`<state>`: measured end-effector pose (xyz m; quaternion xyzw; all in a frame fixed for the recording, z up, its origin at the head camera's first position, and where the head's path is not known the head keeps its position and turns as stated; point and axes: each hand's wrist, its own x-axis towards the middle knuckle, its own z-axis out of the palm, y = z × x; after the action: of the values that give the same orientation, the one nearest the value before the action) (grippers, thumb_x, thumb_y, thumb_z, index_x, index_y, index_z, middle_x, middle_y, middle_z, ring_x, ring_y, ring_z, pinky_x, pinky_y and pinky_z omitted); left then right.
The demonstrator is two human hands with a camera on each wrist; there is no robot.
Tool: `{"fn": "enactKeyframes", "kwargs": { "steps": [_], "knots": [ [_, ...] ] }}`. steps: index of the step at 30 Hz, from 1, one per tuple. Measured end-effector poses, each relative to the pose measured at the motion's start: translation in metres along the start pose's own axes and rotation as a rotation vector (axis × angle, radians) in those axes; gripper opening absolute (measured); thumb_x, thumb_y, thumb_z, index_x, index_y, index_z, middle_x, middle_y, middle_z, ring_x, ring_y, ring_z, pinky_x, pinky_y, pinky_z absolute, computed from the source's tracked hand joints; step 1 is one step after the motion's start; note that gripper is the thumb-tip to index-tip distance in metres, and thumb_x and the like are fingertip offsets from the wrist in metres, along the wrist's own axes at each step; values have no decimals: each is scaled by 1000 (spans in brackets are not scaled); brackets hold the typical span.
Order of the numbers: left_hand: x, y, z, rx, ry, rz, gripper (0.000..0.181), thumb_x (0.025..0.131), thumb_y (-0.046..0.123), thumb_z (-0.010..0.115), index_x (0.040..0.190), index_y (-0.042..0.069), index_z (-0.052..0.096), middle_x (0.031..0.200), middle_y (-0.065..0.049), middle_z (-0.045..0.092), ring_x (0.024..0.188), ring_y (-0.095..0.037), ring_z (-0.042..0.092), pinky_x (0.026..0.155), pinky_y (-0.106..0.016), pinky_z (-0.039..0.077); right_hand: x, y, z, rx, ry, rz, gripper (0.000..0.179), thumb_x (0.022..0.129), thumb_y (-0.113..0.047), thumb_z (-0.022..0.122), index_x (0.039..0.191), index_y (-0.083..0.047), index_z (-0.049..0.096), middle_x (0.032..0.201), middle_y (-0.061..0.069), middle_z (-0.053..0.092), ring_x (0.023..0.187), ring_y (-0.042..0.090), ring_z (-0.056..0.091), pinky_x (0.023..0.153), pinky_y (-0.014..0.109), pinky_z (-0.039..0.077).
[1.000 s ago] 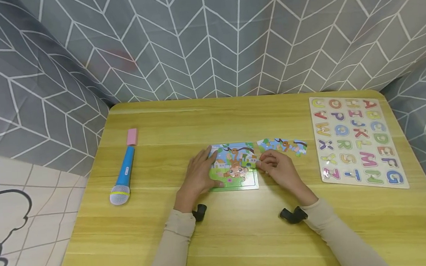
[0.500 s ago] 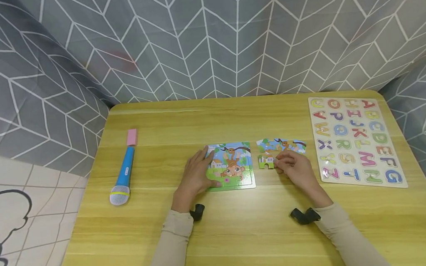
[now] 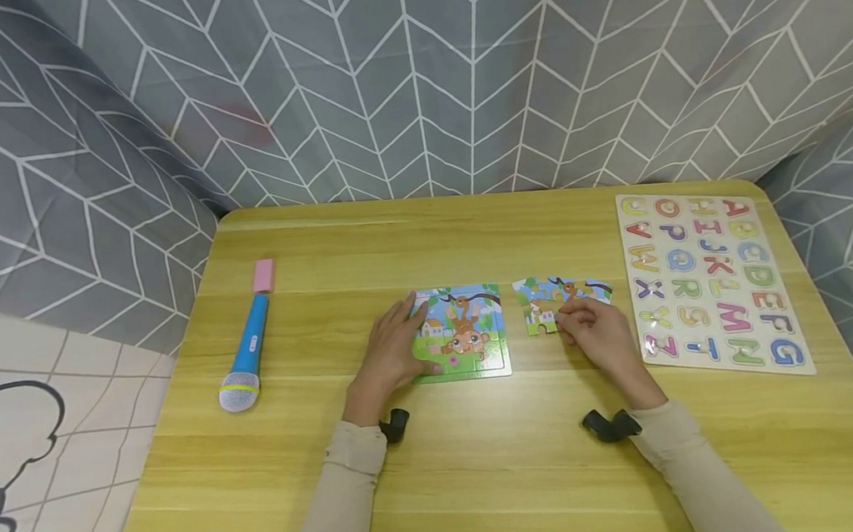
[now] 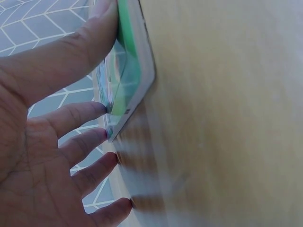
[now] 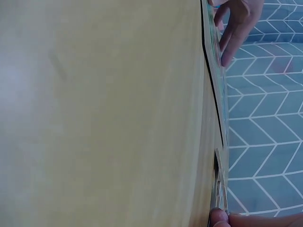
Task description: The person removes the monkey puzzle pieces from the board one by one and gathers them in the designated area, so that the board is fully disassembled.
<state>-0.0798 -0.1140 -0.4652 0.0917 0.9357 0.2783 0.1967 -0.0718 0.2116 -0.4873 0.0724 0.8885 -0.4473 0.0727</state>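
A framed monkey jigsaw puzzle [image 3: 506, 339] lies on the table in the middle of the head view. My left hand [image 3: 389, 346] rests at its left side, fingers spread. In the left wrist view the thumb [image 4: 78, 52] lies over the puzzle's near edge and the fingertips touch around its corner. To the right, my right hand [image 3: 607, 337] pinches a jigsaw piece [image 3: 541, 322] with a house on it, between thumb and fingertips. That piece lies right against several other jigsaw pieces [image 3: 595, 288], which the hand partly covers. The right wrist view shows its fingertips [image 5: 218, 216] low at the piece's edge.
An alphabet peg board [image 3: 691, 279] lies at the table's right side. On the left are a blue toy microphone [image 3: 249, 347] and a pink block [image 3: 264, 274]. A grey patterned curtain [image 3: 443, 89] hangs behind the table [image 3: 443, 482].
My right hand has moved right, carrying the house piece from the puzzle's right edge to the loose pieces. The puzzle shifted slightly left with my left hand, then stayed put.
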Motion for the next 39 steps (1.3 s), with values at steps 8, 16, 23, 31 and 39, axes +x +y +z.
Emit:
{"fn": "enactKeyframes", "kwargs": {
  "steps": [8, 16, 23, 31, 39],
  "knots": [
    [0, -1, 0, 6, -2, 0, 108, 70, 30, 91, 158, 12, 32, 171, -7, 13, 158, -36, 12, 129, -60, 9, 6, -4, 0, -12, -47, 32, 22, 98, -21, 65, 106, -1, 70, 89, 13, 78, 60, 6, 66, 55, 19, 53],
    [0, -3, 1, 21, 1, 4, 107, 70, 31, 91, 158, 12, 32, 171, -8, 13, 158, -36, 13, 128, -61, 10, 5, -9, -1, -38, -84, 26, 21, 98, -22, 64, 106, -3, 70, 84, 11, 76, 62, 9, 65, 58, 20, 53],
    [0, -3, 2, 23, 2, 12, 108, 70, 32, 91, 158, 12, 32, 171, -8, 13, 158, -36, 13, 128, -61, 11, 5, -11, -2, -101, -82, 3, 17, 96, -20, 67, 99, -3, 70, 76, 8, 70, 62, 7, 55, 56, 19, 44],
    [0, -2, 0, 16, 7, 8, 108, 70, 31, 91, 158, 12, 32, 171, -8, 13, 158, -36, 13, 128, -61, 10, 5, -10, -2, -132, -72, -21, 15, 95, -17, 68, 97, -3, 71, 78, 9, 71, 65, 10, 55, 57, 18, 44],
    [0, -2, 1, 8, 10, 12, 107, 70, 30, 92, 158, 12, 32, 171, -7, 14, 158, -36, 13, 128, -61, 10, 3, -10, -2, -167, -79, -44, 15, 94, -18, 69, 97, -3, 71, 80, 9, 72, 70, 13, 57, 61, 19, 45]
  ]
}}
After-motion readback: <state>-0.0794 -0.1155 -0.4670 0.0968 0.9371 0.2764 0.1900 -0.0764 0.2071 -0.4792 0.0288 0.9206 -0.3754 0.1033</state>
